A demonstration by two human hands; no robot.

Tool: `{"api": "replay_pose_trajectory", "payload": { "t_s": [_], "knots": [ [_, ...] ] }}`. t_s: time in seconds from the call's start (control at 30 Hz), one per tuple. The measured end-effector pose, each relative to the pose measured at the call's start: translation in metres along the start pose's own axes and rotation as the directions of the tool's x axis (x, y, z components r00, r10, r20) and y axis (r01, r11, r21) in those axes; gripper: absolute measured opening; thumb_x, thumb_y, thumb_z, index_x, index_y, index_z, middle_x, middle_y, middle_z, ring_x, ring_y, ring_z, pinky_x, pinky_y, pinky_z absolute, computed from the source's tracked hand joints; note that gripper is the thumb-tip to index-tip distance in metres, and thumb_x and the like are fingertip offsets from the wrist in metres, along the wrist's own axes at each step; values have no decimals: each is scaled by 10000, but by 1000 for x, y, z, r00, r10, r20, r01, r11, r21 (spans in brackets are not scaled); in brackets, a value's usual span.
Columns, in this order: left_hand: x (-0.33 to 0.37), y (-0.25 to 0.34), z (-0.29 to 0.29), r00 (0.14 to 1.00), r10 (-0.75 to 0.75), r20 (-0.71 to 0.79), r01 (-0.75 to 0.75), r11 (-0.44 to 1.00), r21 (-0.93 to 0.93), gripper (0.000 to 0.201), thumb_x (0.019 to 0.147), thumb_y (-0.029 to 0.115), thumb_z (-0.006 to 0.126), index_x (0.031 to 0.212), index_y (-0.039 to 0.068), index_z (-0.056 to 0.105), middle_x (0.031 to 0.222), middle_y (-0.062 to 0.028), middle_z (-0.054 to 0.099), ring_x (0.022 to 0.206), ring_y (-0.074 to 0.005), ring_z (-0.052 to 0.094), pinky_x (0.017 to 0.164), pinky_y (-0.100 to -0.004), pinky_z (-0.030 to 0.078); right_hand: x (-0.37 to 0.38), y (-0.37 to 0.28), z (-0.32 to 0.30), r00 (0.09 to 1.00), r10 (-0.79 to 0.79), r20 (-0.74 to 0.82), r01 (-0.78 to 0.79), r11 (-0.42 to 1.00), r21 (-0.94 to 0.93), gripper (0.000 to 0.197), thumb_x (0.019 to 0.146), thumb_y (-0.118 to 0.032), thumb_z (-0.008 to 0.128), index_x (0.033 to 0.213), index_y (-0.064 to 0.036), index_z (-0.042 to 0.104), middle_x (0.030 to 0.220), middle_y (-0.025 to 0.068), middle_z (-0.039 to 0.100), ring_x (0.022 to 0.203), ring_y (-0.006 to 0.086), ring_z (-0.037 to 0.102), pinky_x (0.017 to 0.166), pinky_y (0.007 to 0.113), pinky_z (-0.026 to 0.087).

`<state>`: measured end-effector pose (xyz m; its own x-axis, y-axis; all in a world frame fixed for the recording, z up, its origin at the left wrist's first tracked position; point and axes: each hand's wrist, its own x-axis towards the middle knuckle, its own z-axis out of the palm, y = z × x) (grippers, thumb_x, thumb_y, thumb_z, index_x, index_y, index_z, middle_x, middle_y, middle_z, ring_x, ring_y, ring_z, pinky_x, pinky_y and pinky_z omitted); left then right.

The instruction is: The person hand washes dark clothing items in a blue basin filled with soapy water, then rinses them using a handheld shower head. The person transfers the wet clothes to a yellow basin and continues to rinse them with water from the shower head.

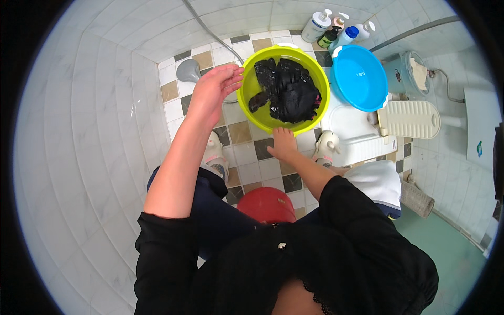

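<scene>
A yellow-green basin (324, 86) stands on the tiled floor, holding water and a wet black garment (294, 94). A bit of pink shows at the garment's right edge. My left hand (216, 88) is raised beside the basin's left rim, its fingers stretched out and nothing in them. At the near rim, my right hand (284, 144) rests with its fingertips against the edge and its thumb apart.
Right of the basin is a blue basin (359, 79), with several pump bottles (316, 26) behind it. A grey shower head (188, 70) lies on the left. A ribbed cream washboard (412, 119) sits at right; a red bucket or stool (266, 205) is between my legs.
</scene>
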<state>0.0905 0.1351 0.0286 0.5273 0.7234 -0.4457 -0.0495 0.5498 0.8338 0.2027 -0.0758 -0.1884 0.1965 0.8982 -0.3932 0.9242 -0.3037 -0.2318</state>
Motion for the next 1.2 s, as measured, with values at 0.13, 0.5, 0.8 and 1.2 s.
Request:
{"api": "replay_pose_trajectory", "payload": {
  "t_s": [0.13,0.5,0.8,1.2],
  "knots": [
    [-5,1,-1,1000,14,2,-15,1000,14,318,902,165,472,1110,-73,502,1112,-172,576,1030,-227,553,943,-338,431,-31,-7,13,998,-31,54,28,999,45,576,674,-352,691,1089,-16,474,1059,146,502,1056,289,465,907,393,358],
    [-6,-4,-13,999,44,-7,-44,999,17,327,895,175,496,1106,-75,509,1083,-161,594,990,-204,573,910,-312,459,-55,-6,42,963,-35,268,15,997,77,414,728,-324,658,1032,-64,550,1026,110,542,969,289,524,843,398,427],
    [-10,-12,-17,1000,13,16,-14,998,66,321,889,193,500,1105,-41,539,1082,-137,599,1009,-187,565,922,-315,437,26,-11,18,906,-398,-143,390,917,-81,327,754,-130,582,1080,-105,582,1149,77,517,1030,250,481,817,360,437],
    [-4,-12,-19,998,50,29,-51,996,71,317,895,182,482,1108,-45,545,1084,-135,601,1010,-187,559,920,-319,432,83,25,-20,936,-10,-352,274,646,712,177,737,-157,676,824,-15,618,792,122,586,739,276,566,699,332,458]
  ]
}}
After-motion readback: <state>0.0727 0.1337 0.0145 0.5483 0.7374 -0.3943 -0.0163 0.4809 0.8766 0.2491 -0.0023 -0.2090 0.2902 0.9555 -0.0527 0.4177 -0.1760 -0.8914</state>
